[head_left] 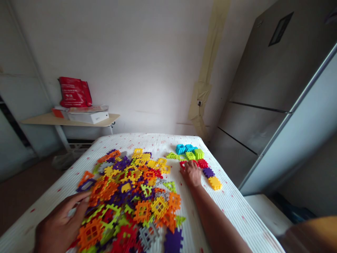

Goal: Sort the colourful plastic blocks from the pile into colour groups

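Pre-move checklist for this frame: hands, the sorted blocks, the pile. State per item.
1. Right hand on a red block at the sorted group: ok, touching; grip cannot tell.
2. Left hand resting open on the edge of the mixed pile: ok.
3. Sorted blocks apart from the pile: ok, cyan stack, green stack, purple block and yellow block lie to the right.
4. Yellow block close to the table edge: not ok, little margin.
5. Stacks fully interlocked: cannot tell.

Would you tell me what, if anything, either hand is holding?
Nothing is clearly held. The left hand rests on the block pile's edge; the right hand lies over a red block.
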`<state>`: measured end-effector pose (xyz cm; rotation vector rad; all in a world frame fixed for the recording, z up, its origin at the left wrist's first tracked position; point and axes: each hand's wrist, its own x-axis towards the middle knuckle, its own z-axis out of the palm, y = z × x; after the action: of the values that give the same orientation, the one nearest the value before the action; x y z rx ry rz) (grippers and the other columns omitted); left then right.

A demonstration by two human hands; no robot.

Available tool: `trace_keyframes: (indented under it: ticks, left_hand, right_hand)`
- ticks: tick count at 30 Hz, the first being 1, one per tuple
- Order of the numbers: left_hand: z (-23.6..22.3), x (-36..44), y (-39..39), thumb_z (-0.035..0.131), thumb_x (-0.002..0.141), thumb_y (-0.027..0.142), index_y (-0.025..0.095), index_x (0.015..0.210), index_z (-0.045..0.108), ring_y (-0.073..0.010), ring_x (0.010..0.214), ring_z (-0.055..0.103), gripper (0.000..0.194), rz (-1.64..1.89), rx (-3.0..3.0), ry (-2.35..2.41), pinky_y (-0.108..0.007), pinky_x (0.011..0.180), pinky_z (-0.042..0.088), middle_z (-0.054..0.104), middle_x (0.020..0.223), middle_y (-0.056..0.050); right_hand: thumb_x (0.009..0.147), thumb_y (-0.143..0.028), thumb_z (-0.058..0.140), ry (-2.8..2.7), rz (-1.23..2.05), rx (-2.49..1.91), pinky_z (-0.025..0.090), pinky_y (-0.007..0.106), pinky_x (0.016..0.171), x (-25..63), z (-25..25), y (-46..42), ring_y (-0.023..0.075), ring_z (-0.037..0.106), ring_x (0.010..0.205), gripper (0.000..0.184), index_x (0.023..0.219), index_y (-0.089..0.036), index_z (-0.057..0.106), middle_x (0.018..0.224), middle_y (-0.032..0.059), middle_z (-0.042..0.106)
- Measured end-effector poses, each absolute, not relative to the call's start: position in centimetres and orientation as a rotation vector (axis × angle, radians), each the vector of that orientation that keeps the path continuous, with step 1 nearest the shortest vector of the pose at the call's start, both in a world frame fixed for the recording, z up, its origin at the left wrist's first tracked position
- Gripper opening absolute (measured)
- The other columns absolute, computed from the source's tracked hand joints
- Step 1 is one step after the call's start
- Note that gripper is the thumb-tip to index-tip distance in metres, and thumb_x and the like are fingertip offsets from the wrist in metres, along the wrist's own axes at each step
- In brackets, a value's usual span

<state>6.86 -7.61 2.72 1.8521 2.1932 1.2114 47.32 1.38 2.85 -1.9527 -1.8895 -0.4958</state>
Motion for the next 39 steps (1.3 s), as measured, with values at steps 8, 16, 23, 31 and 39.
trace_keyframes:
  ticks: [8, 16, 23, 31, 39]
  left_hand:
    - [8.7, 15.3, -3.1, 0.047, 0.078, 0.033, 0.028, 0.087, 0.068, -0.0223, 0.096, 0.06, 0.024, 0.902, 2.442, 1.627, -0.035, 0.091, 0.043, 0.071, 0.096, -0.002]
    - [8.6, 24.2, 2.5, 0.058, 0.077, 0.022, 0.022, 0.094, 0.066, -0.0209, 0.102, 0.056, 0.019, 0.348, 2.582, 1.475, -0.039, 0.094, 0.04, 0.066, 0.103, -0.005]
    - [6.9, 25.9, 3.7, 0.055, 0.084, 0.036, 0.017, 0.109, 0.057, -0.0223, 0.107, 0.054, 0.031, 0.062, 2.55, 1.667, -0.047, 0.092, 0.043, 0.057, 0.116, -0.009]
    - [7.3, 26.0, 3.6, 0.056, 0.083, 0.035, 0.017, 0.108, 0.058, -0.0217, 0.105, 0.055, 0.03, -0.022, 2.52, 1.737, -0.045, 0.09, 0.045, 0.057, 0.115, -0.008]
    - [7.6, 26.3, 3.5, 0.056, 0.083, 0.036, 0.016, 0.105, 0.058, -0.0215, 0.103, 0.056, 0.03, -0.062, 2.461, 1.839, -0.045, 0.089, 0.046, 0.059, 0.112, -0.008]
  right_hand:
    - [0.088, -0.021, 0.045, -2.23, -0.43, -1.503, 0.033, 0.024, 0.056, 45.7, 2.3, 1.2, 0.013, 0.053, 0.067, 0.023, 0.071, -0.018, 0.06, 0.074, 0.0033, 0.06]
    - [0.086, -0.019, 0.045, -2.283, -0.311, -1.463, 0.033, 0.023, 0.052, 45.3, 1.6, 1.2, 0.0108, 0.051, 0.06, 0.023, 0.066, -0.019, 0.057, 0.07, 0.0014, 0.059]
    - [0.085, -0.018, 0.046, -2.262, -0.29, -1.451, 0.032, 0.023, 0.051, 45.5, 1.6, 1.3, 0.0105, 0.051, 0.059, 0.021, 0.066, -0.019, 0.056, 0.069, 0.0006, 0.058]
    - [0.085, -0.02, 0.046, -2.245, -0.265, -1.455, 0.033, 0.023, 0.051, 45.4, 1.5, 1.3, 0.0103, 0.05, 0.058, 0.021, 0.066, -0.019, 0.056, 0.069, 0.0004, 0.057]
    - [0.086, -0.02, 0.047, -2.271, -0.316, -1.482, 0.033, 0.024, 0.051, 45.4, 1.5, 1.3, 0.0111, 0.049, 0.058, 0.021, 0.067, -0.02, 0.056, 0.071, 0.0013, 0.06]
